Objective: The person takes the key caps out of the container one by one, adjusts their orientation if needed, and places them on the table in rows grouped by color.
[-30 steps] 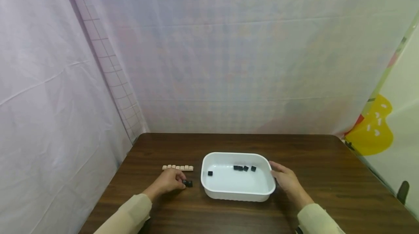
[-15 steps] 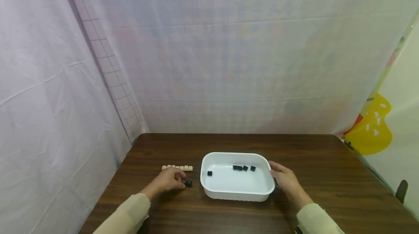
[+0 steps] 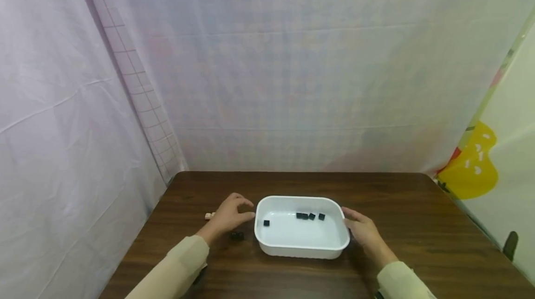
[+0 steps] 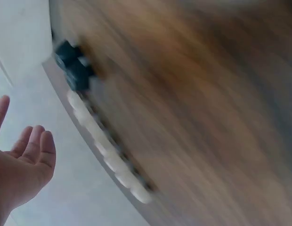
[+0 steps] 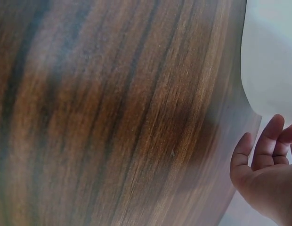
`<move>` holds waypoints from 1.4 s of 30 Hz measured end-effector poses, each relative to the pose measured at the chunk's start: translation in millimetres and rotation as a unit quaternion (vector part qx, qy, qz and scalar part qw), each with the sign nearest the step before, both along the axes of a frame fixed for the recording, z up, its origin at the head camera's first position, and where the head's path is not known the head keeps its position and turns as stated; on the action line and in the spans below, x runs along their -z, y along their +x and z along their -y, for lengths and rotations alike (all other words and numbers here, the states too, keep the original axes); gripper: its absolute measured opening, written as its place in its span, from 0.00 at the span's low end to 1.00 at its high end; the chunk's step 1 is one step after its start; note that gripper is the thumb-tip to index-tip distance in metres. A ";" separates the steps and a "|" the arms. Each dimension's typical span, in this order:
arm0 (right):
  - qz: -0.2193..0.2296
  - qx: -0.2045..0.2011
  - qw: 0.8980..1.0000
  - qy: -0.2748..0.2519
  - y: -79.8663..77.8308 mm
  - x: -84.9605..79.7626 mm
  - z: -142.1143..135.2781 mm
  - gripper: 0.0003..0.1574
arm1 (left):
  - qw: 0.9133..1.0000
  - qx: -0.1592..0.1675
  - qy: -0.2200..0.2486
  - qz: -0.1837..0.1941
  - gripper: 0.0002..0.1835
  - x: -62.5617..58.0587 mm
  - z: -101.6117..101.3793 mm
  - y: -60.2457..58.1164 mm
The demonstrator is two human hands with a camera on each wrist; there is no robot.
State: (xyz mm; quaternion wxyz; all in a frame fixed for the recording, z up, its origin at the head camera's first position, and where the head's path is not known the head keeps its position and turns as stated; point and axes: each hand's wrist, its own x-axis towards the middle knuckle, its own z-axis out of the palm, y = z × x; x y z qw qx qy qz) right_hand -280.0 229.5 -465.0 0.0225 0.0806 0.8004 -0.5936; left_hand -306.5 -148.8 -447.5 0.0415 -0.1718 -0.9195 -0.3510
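Note:
My left hand (image 3: 229, 214) hovers over the table left of the white tray (image 3: 301, 251), thumb and fingers spread, holding nothing. Below it lie two small black square pieces (image 3: 237, 235), like keycaps, side by side. A row of similar cream pieces (image 3: 208, 216) is mostly hidden behind this hand; the left wrist view shows the cream row (image 4: 106, 148) whole but blurred, with the black pair (image 4: 75, 66) near its end. My right hand (image 3: 367, 235) rests against the tray's right side, fingers loosely extended. Inside the tray are several black pieces (image 3: 311, 216), one apart at the left (image 3: 266, 223).
The dark wooden table (image 3: 401, 197) reaches back to a pale curtain (image 3: 292, 81). Another white curtain (image 3: 75, 150) hangs along the left. A yellow print (image 3: 472, 169) marks the right-hand wall covering.
My left hand has let go of the black pair and moved up and right toward the tray, now covering most of the cream row. My right hand stays at the tray.

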 end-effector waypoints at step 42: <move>-0.001 0.005 1.000 0.005 4.1 -1.0 5.8 0.30 | 0.960 -0.058 -0.271 0.043 0.06 -0.6 -74.2 -16.7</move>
